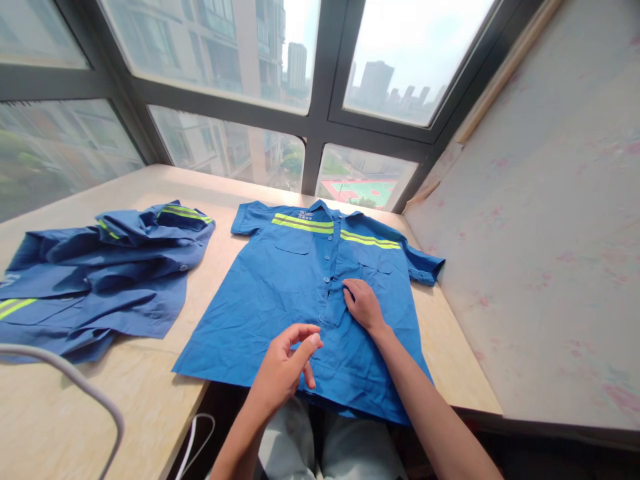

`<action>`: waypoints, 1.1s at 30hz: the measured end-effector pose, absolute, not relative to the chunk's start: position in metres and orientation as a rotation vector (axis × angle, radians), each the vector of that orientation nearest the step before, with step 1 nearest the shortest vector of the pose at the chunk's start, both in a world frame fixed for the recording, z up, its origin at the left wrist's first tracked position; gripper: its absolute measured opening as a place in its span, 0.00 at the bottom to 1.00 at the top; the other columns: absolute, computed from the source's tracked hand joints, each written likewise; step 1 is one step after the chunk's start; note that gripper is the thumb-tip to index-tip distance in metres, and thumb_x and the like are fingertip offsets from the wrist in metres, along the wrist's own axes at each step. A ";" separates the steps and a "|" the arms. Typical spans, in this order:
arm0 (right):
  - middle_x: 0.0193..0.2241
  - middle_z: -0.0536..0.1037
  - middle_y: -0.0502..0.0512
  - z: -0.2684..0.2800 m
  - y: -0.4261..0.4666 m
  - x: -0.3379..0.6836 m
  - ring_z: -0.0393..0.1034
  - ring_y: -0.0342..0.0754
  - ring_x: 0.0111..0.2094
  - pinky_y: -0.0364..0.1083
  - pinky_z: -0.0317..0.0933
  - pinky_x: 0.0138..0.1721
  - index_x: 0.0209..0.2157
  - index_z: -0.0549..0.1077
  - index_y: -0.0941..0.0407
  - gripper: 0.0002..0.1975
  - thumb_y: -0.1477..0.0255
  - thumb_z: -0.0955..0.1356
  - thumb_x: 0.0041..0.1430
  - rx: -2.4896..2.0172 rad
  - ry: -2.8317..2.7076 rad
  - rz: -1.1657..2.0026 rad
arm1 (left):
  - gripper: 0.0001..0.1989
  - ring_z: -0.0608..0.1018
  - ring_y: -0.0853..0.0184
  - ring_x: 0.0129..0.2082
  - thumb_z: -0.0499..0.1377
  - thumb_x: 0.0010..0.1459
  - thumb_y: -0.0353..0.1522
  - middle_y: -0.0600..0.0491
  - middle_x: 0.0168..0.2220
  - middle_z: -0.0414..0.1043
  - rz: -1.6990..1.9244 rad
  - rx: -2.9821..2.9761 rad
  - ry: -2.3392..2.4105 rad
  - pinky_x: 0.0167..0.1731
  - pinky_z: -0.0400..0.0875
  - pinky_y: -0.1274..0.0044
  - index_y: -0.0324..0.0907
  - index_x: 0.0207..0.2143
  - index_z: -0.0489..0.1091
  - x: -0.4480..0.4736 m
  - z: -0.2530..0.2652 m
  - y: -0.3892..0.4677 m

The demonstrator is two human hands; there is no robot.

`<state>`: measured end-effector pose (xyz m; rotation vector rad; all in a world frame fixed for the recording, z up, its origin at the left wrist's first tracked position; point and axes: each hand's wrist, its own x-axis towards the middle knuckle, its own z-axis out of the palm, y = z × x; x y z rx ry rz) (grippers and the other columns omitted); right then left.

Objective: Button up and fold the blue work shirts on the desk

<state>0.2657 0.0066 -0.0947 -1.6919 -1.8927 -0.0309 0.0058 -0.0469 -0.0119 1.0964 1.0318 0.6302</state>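
A blue short-sleeved work shirt lies front side up and spread out, its collar toward the window. Yellow-green reflective stripes cross its chest, and buttons run down the front placket. My right hand rests on the shirt beside the placket, fingers curled in on the cloth at its edge; the fingertips are partly hidden. Over the lower front hovers my left hand, with bent fingers and thumb apart and nothing between them. The shirt's hem hangs over the table edge above my lap.
On the left, a second blue striped shirt lies crumpled on the light wooden tabletop. A grey cable arches over the near left corner, and a thin white cord hangs below. Windows stand behind; a patterned wall borders the right.
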 end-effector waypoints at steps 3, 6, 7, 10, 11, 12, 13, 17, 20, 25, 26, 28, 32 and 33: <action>0.47 0.79 0.62 -0.093 0.005 0.264 0.72 0.56 0.49 0.57 0.65 0.53 0.49 0.76 0.56 0.17 0.73 0.60 0.65 -1.675 -1.905 -0.033 | 0.27 0.75 0.70 0.20 0.60 0.53 0.50 0.47 0.39 0.78 0.695 1.264 1.091 0.18 0.64 0.79 0.39 0.46 0.73 0.010 -0.015 -0.037; 0.46 0.79 0.61 -0.094 0.005 0.263 0.72 0.56 0.49 0.56 0.66 0.53 0.47 0.77 0.56 0.16 0.74 0.61 0.65 -1.663 -1.906 -0.042 | 0.18 0.79 0.64 0.34 0.57 0.58 0.41 0.45 0.43 0.77 0.781 1.575 1.206 0.35 0.74 0.72 0.39 0.45 0.74 0.019 -0.031 -0.023; 0.46 0.79 0.61 -0.094 0.005 0.263 0.72 0.55 0.49 0.55 0.66 0.53 0.47 0.77 0.56 0.16 0.74 0.61 0.65 -1.661 -1.903 -0.044 | 0.16 0.79 0.61 0.39 0.56 0.59 0.38 0.45 0.44 0.77 0.813 1.693 1.248 0.42 0.74 0.69 0.38 0.45 0.73 0.022 -0.037 -0.019; 0.46 0.79 0.62 -0.095 0.005 0.263 0.72 0.55 0.48 0.55 0.66 0.53 0.45 0.77 0.56 0.15 0.75 0.61 0.65 -1.657 -1.890 -0.043 | 0.15 0.75 0.57 0.50 0.56 0.61 0.33 0.43 0.49 0.75 0.866 1.979 1.288 0.54 0.68 0.64 0.38 0.49 0.72 0.033 -0.056 -0.010; 0.46 0.79 0.62 -0.095 0.006 0.263 0.72 0.55 0.48 0.55 0.66 0.53 0.45 0.77 0.56 0.15 0.75 0.61 0.65 -1.657 -1.887 -0.039 | 0.15 0.74 0.56 0.51 0.56 0.61 0.32 0.43 0.49 0.75 0.848 2.044 1.273 0.55 0.67 0.64 0.39 0.49 0.72 0.036 -0.061 -0.009; 0.46 0.79 0.62 -0.095 0.006 0.263 0.72 0.55 0.48 0.55 0.66 0.53 0.45 0.77 0.56 0.15 0.75 0.61 0.65 -1.656 -1.885 -0.035 | 0.15 0.74 0.57 0.51 0.56 0.61 0.31 0.44 0.49 0.75 0.815 2.096 1.253 0.54 0.67 0.64 0.39 0.49 0.72 0.039 -0.065 -0.007; 0.46 0.79 0.62 -0.095 0.006 0.263 0.72 0.55 0.48 0.55 0.66 0.53 0.46 0.77 0.56 0.15 0.75 0.61 0.65 -1.656 -1.883 -0.033 | 0.14 0.74 0.57 0.49 0.57 0.61 0.31 0.44 0.48 0.75 0.774 2.139 1.235 0.53 0.68 0.64 0.40 0.48 0.73 0.041 -0.067 -0.007; 0.47 0.79 0.62 -0.093 0.005 0.262 0.72 0.56 0.49 0.56 0.65 0.53 0.48 0.77 0.57 0.16 0.75 0.61 0.65 -1.663 -1.905 -0.047 | 0.12 0.75 0.60 0.42 0.57 0.62 0.32 0.46 0.41 0.76 0.636 2.207 1.184 0.48 0.68 0.68 0.41 0.46 0.76 0.043 -0.072 -0.001; 0.48 0.79 0.63 -0.091 0.002 0.261 0.71 0.56 0.50 0.56 0.65 0.53 0.51 0.75 0.57 0.18 0.77 0.60 0.65 -1.614 -1.960 -0.058 | 0.13 0.75 0.62 0.40 0.56 0.63 0.30 0.47 0.39 0.77 0.586 2.155 1.120 0.46 0.68 0.70 0.41 0.45 0.78 0.038 -0.072 0.006; 0.49 0.79 0.60 -0.088 -0.003 0.257 0.71 0.53 0.53 0.55 0.65 0.54 0.55 0.73 0.54 0.23 0.80 0.60 0.61 -1.430 -2.097 -0.025 | 0.13 0.74 0.65 0.37 0.57 0.59 0.24 0.51 0.37 0.77 0.557 2.108 1.121 0.43 0.67 0.74 0.43 0.42 0.78 0.037 -0.073 0.011; 0.50 0.78 0.59 -0.088 -0.004 0.257 0.70 0.53 0.53 0.55 0.65 0.55 0.56 0.73 0.53 0.25 0.81 0.60 0.60 -1.395 -2.125 -0.020 | 0.12 0.74 0.65 0.37 0.58 0.58 0.24 0.51 0.36 0.76 0.550 2.127 1.150 0.43 0.66 0.74 0.43 0.41 0.78 0.039 -0.072 0.010; 0.52 0.78 0.58 -0.087 -0.004 0.255 0.69 0.52 0.55 0.55 0.64 0.56 0.57 0.72 0.52 0.27 0.83 0.60 0.59 -1.334 -2.179 -0.010 | 0.09 0.74 0.65 0.37 0.59 0.58 0.26 0.51 0.36 0.76 0.528 2.164 1.226 0.41 0.65 0.74 0.43 0.39 0.77 0.043 -0.069 0.008; 0.53 0.77 0.58 -0.085 -0.005 0.250 0.68 0.51 0.56 0.55 0.62 0.56 0.57 0.71 0.52 0.25 0.82 0.59 0.62 -1.217 -2.275 0.016 | 0.07 0.74 0.64 0.37 0.58 0.61 0.30 0.51 0.35 0.77 0.476 2.166 1.358 0.39 0.63 0.74 0.44 0.35 0.77 0.051 -0.060 0.005; 0.52 0.78 0.58 -0.084 -0.005 0.248 0.68 0.51 0.55 0.55 0.62 0.56 0.56 0.72 0.52 0.24 0.82 0.59 0.63 -1.198 -2.292 0.013 | 0.07 0.75 0.64 0.37 0.58 0.61 0.30 0.51 0.35 0.77 0.469 2.158 1.375 0.38 0.63 0.75 0.44 0.35 0.77 0.052 -0.059 0.005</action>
